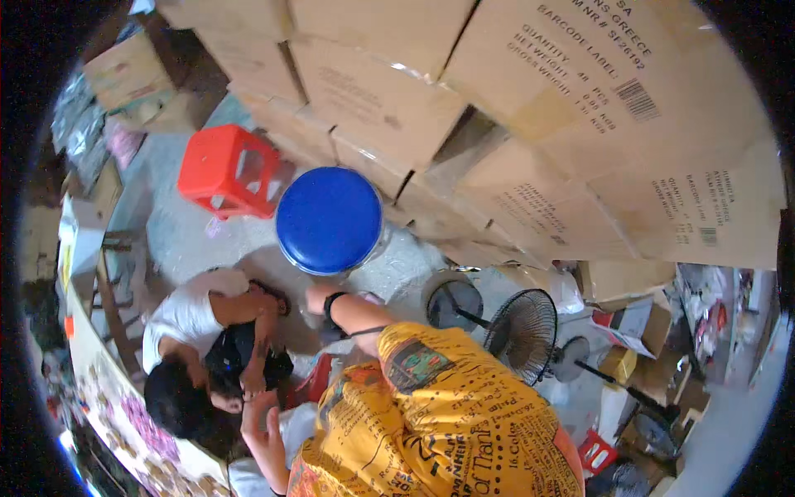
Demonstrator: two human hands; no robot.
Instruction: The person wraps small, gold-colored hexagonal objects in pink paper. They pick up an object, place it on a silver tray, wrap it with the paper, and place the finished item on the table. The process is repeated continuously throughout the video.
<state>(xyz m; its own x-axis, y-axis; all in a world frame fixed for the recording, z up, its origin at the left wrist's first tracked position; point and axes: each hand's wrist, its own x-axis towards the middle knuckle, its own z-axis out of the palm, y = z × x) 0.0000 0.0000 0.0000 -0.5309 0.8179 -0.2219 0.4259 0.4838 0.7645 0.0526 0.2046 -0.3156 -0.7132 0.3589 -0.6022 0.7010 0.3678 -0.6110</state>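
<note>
1. Stockroom floor, pale concrete, walled in by stacked brown cartons (530,108)
2. Blue round stool (329,219) stands at the foot of the cartons, beside a red plastic stool (228,170)
3. Right hand (317,296), black wristband, sits just below the blue seat's rim; can't tell its grip
4. Left hand (261,431) is open with fingers spread, near a seated person (195,319)
5. Stool looks light and stiff with a smooth top: grab the seat rim
6. Cartons carry dark block print and a barcode patch on their faces; small red box (598,453) lower right by the fans (522,331)
</note>
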